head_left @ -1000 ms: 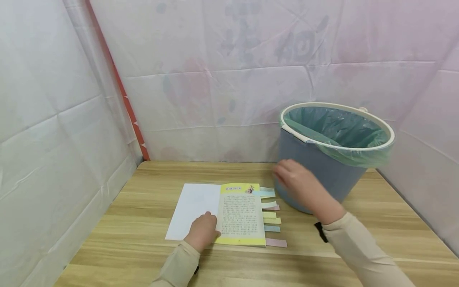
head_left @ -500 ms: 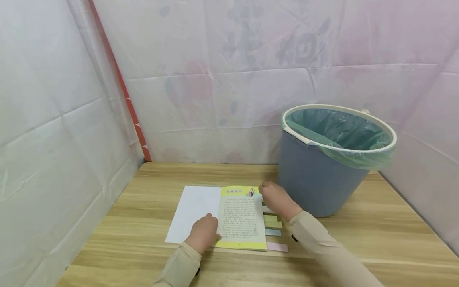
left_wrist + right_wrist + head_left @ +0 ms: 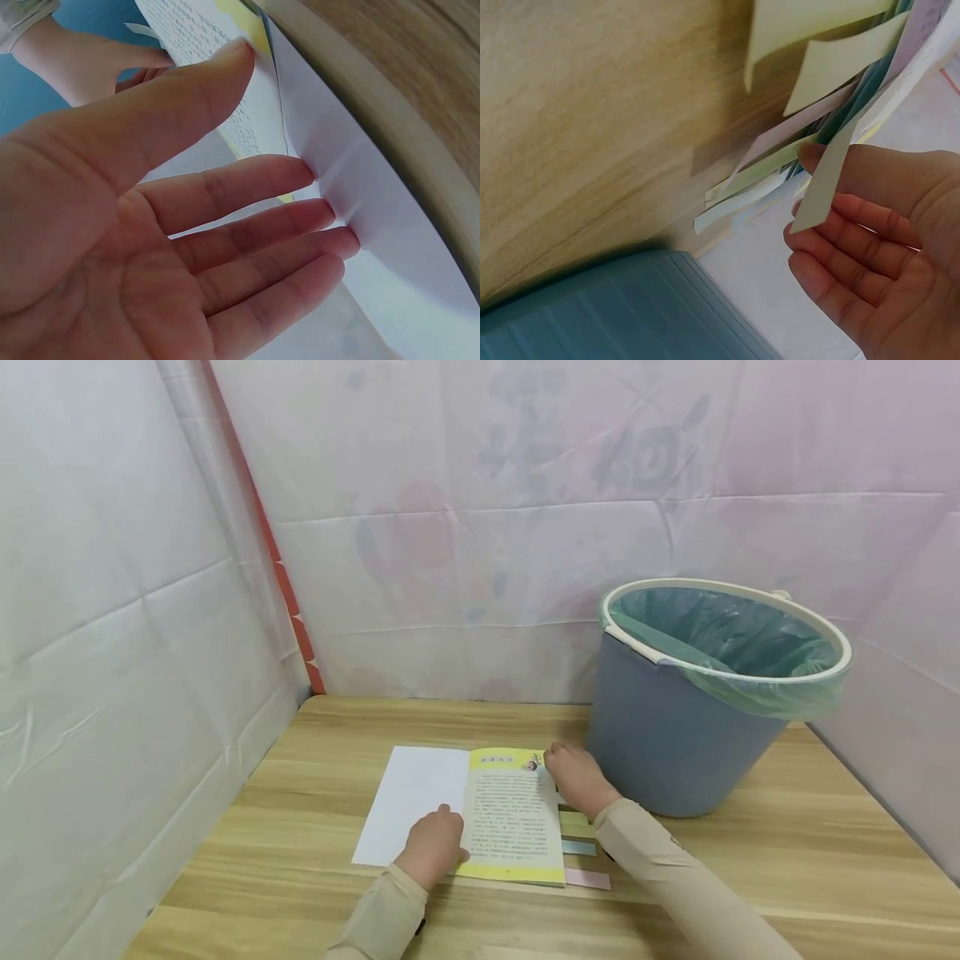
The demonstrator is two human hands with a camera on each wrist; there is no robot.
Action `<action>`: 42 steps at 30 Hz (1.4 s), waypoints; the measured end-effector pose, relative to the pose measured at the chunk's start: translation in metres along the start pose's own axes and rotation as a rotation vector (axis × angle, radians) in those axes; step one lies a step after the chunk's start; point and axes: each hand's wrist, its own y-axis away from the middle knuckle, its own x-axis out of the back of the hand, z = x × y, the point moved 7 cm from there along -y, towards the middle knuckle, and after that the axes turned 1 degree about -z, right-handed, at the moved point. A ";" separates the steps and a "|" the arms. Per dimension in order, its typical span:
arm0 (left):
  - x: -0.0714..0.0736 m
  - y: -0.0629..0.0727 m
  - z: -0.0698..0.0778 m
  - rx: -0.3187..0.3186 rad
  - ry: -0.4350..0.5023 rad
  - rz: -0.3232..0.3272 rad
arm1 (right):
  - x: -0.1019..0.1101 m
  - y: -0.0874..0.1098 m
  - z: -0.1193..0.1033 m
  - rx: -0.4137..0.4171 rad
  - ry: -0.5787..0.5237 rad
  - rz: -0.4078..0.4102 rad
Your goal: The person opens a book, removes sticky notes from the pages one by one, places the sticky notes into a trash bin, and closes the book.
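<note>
An open book (image 3: 517,814) lies on the wooden table, its left page (image 3: 412,785) blank white and its right page printed with a yellow border. My left hand (image 3: 432,843) rests on it near the fold, fingers straight against the white page and thumb (image 3: 232,67) over the printed page's lower edge. Paper sticky tabs stick out along the right edge, among them a green one (image 3: 574,822), a blue one (image 3: 579,847) and a pink one (image 3: 588,878). At the upper right corner my right hand (image 3: 577,777) pinches a sticky tab; a pale tab (image 3: 826,187) crosses before the thumb.
A blue-grey bin (image 3: 667,735) with a green plastic liner (image 3: 720,635) stands just behind and right of the right hand. White printed sheeting (image 3: 480,568) hangs behind the table and along both sides.
My right hand has come down and left from in front of the bin to the book's upper right corner and stayed there. The left hand keeps its place on the book.
</note>
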 end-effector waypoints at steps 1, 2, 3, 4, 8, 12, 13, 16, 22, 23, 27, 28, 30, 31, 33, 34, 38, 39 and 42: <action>0.000 0.000 0.000 0.000 0.001 0.000 | -0.001 0.000 0.000 -0.002 0.003 -0.002; 0.000 0.000 0.000 -0.001 0.002 0.000 | -0.001 0.000 0.001 -0.001 0.005 -0.001; 0.000 0.000 0.000 -0.002 0.004 0.000 | -0.001 0.000 0.001 0.001 0.004 0.005; 0.001 0.000 0.000 -0.003 0.004 0.001 | -0.001 0.000 0.000 0.004 0.004 0.009; 0.001 0.000 0.001 -0.001 0.008 0.005 | 0.001 0.001 -0.001 0.021 0.004 0.028; 0.002 0.000 0.001 0.001 0.012 0.005 | 0.002 0.001 -0.002 0.025 0.012 0.028; 0.002 0.000 0.001 0.001 0.013 0.004 | 0.002 0.001 -0.002 0.024 0.013 0.028; 0.002 -0.001 0.001 0.001 0.014 0.002 | 0.002 0.001 -0.001 0.023 0.023 0.031; 0.002 -0.001 0.001 0.001 0.013 0.006 | 0.004 0.000 0.000 0.011 0.022 0.024; 0.002 0.000 0.001 0.000 0.013 0.008 | 0.004 0.000 0.000 0.006 0.020 0.018; 0.002 0.000 0.002 -0.001 0.009 0.010 | 0.002 -0.002 0.002 -0.012 0.004 -0.006; 0.001 0.000 0.002 0.000 0.008 0.008 | 0.001 -0.002 0.002 -0.015 0.001 -0.009; 0.001 0.000 0.002 0.003 0.007 0.006 | 0.000 -0.003 0.003 -0.019 -0.006 -0.012; 0.001 0.000 0.001 0.004 0.007 0.005 | 0.000 -0.003 0.003 -0.021 -0.011 -0.010; 0.000 0.000 0.001 0.005 0.008 0.005 | 0.001 -0.003 0.004 -0.025 -0.026 0.002; 0.000 0.000 0.001 0.004 0.007 0.007 | 0.003 -0.003 0.004 -0.022 -0.032 0.017; -0.001 -0.001 0.001 0.002 0.006 0.010 | 0.009 -0.001 0.004 -0.002 -0.040 0.086; -0.001 -0.001 0.000 0.003 0.006 0.009 | 0.011 0.000 0.003 0.002 -0.038 0.095; -0.001 -0.001 -0.001 0.008 0.010 0.005 | 0.013 -0.001 0.003 0.006 -0.016 0.097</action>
